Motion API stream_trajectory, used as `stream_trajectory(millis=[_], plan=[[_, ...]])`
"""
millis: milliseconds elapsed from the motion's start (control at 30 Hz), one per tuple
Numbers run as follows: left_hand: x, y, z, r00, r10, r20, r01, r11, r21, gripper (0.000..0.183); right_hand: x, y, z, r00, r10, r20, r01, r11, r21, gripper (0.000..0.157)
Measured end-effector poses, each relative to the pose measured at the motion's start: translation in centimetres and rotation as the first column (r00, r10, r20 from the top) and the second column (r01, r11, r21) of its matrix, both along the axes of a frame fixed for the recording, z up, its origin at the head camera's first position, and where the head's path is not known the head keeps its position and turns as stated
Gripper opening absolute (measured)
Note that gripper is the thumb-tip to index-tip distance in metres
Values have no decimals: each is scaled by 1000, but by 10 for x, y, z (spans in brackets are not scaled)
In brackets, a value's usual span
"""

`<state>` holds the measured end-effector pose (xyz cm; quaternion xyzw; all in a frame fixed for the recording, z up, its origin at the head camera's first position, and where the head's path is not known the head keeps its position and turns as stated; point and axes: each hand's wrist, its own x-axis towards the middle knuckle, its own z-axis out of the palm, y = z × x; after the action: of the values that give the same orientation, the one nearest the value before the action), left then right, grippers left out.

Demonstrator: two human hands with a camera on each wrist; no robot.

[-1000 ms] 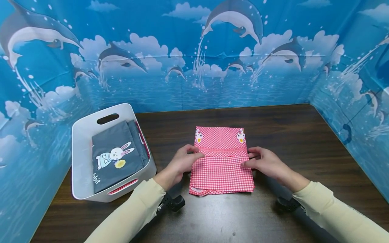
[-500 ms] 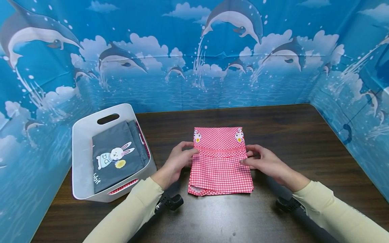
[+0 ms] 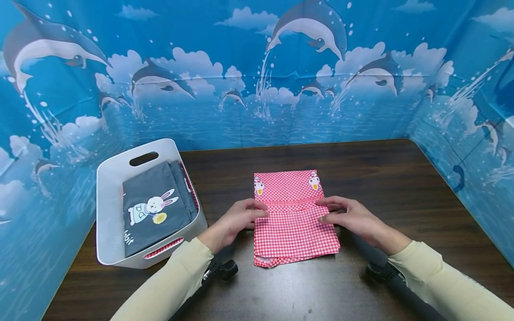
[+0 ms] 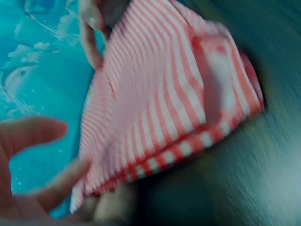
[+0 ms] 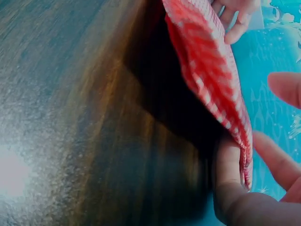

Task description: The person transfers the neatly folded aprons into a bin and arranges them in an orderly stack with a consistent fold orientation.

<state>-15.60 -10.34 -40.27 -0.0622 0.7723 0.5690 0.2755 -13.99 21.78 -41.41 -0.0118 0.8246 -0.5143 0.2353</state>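
A folded red-and-white checked cloth (image 3: 295,234) is between my two hands, with small white rabbit prints at its two far corners. My left hand (image 3: 237,219) grips its left edge. In the left wrist view, one finger lies over the checked cloth (image 4: 146,103), others are underneath, and the thumb stands off it. On the opposite edge, my right hand (image 3: 354,217) has the fabric between its fingers. The right wrist view shows a finger (image 5: 229,165) below the cloth (image 5: 207,61) and another at its upper side. A loose fold with a pale underside shows at the near left corner.
Left of the hands stands a white basket (image 3: 109,214) with handle slots. Folded dark grey fabric (image 3: 140,187) with a rabbit print lies in it, beside red checked fabric. The dark wooden table (image 3: 385,165) meets a blue dolphin-print curtain (image 3: 257,107) at the back.
The checked cloth has shifted slightly toward the person and turned a little, its near right corner swinging right. The right fingers have come farther over its edge. The basket has stayed in place.
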Motion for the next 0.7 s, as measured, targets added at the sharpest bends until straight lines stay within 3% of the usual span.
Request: stream_trajectory(millis=[233,700], plan=[[-1,-5,-9,998,-66,-5,66,998,-19,31,-2,3,-8,999,47,-6,-47,999,-14,47],[-1,-6,-18,995,-58,-79,50,993,-106,28,0,-1,-16,996,67,-64,-64,997,40,45]])
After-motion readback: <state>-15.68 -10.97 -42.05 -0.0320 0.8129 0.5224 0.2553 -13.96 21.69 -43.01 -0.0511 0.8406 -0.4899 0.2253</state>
